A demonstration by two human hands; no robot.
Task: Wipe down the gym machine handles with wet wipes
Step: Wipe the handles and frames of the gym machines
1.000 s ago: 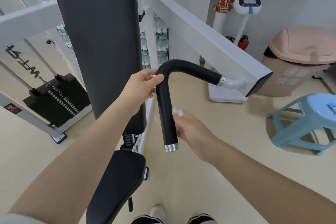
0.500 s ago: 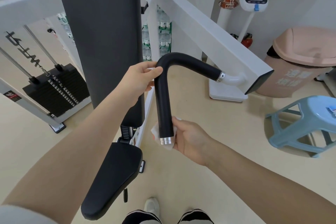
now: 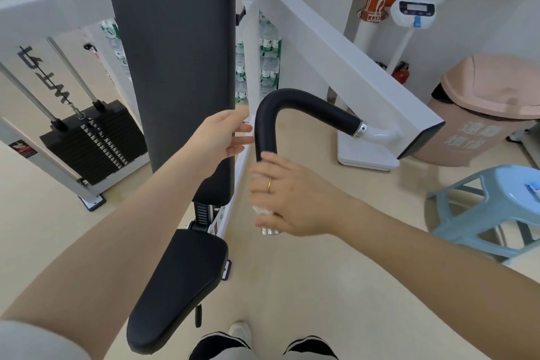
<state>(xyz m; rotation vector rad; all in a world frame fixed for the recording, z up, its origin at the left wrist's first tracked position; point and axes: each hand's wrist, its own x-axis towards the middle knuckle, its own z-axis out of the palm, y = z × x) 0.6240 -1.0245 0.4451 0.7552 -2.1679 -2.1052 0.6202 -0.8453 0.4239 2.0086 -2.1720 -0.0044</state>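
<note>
Handle [image 3: 264,128], black, bent like an inverted L, is seen at centre frame: the vertical leg hangs down to a chrome end cap [image 3: 270,231], and the horizontal leg runs right to a chrome collar on a white machine arm [image 3: 344,64]. The lower part of the vertical leg is gripped by the right hand [image 3: 287,199], fingers curled round it with a white wet wipe [image 3: 260,209] pressed between palm and handle; wipe edges are seen at the fingers' left side. A gold ring is worn on one finger. The end cap is visible just below the hand.

The left hand [image 3: 220,137] is held just left of the handle's bend, fingers mostly straight and relaxed. A small white scrap is seen at its fingertips; whether it is pinched, and whether the fingertips touch the handle, cannot be told.

A dark upright back pad [image 3: 172,52] is placed to the left of the handle, with a black seat pad [image 3: 178,286] below it at near centre. A black weight stack [image 3: 93,140] is seen at far left. A pink lidded bin [image 3: 485,108] and a blue plastic stool [image 3: 491,207] are located on the floor at right. Shoes and dark trouser cuffs are visible at the bottom edge.
</note>
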